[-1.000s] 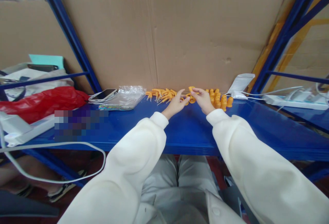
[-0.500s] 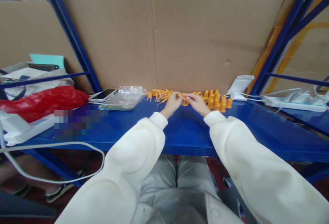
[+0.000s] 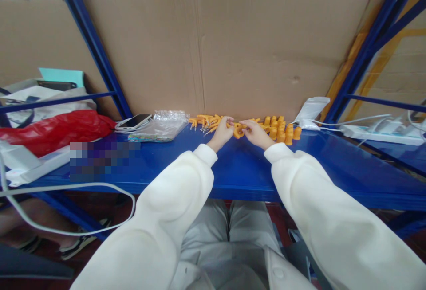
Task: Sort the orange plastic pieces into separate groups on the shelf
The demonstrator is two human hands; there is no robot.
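Observation:
My left hand (image 3: 222, 133) and my right hand (image 3: 255, 133) are close together over the back of the blue shelf. An orange plastic piece (image 3: 238, 131) with a rounded, looped shape shows between them. The fingers of my right hand are closed on its edge. Those of my left hand are curled, with a bit of orange at the tips; what they grip is too small to make out. To the left lie thin orange pieces (image 3: 201, 119) with small metal chains (image 3: 205, 129). Several thicker orange pieces (image 3: 280, 131) stand in rows beside my right hand.
A clear plastic bag (image 3: 163, 127) and a phone (image 3: 136, 121) lie left on the blue shelf (image 3: 244, 170). A cardboard sheet (image 3: 239, 50) closes off the back. Power strips (image 3: 382, 132) with cables lie at both sides. A red bag (image 3: 60, 130) sits far left.
My hands have moved slightly apart, the left one a little to the left. More of the orange piece between them now shows.

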